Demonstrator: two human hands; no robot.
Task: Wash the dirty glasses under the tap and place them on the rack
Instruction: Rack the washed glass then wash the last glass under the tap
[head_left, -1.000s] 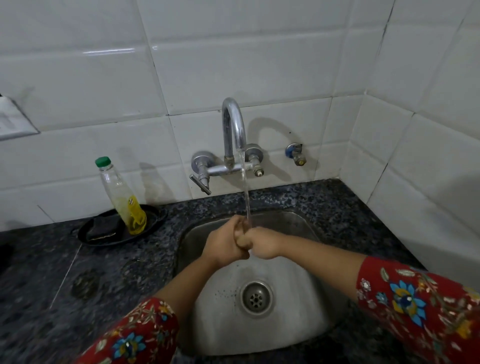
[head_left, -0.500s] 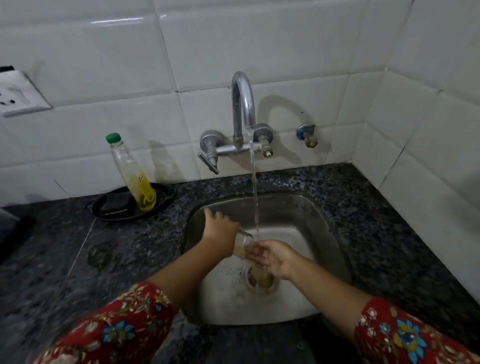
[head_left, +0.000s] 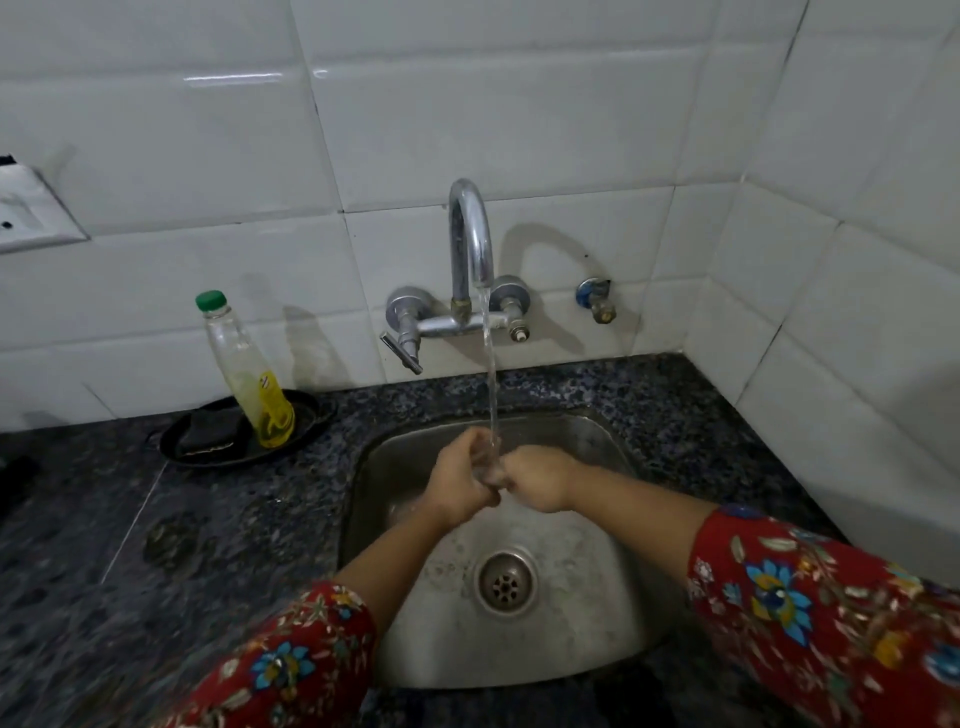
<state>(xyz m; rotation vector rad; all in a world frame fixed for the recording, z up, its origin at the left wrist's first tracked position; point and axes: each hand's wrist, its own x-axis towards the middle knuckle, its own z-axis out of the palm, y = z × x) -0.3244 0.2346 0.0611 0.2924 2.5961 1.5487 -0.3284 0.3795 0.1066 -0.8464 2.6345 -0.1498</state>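
A small clear glass (head_left: 487, 464) sits between my two hands over the steel sink (head_left: 613, 603), mostly hidden by my fingers. My left hand (head_left: 460, 480) is closed round it from the left. From the right, my right hand (head_left: 540, 480) is curled against it. Water from the chrome tap (head_left: 470, 234) runs in a thin stream (head_left: 491, 389) straight onto the glass and my fingers. No rack is in view.
A detergent bottle (head_left: 249, 374) with a green cap leans in a black dish (head_left: 311, 410) beside a dark sponge (head_left: 208, 434), left of the sink on the dark granite counter (head_left: 208, 545). A small valve (head_left: 597, 301) sticks out of the tiled wall. The drain (head_left: 506, 584) lies below my hands.
Half a second ago my left hand tipped the glass and my right hand lay open under it. Both hands have risen and closed together round the glass under the stream.
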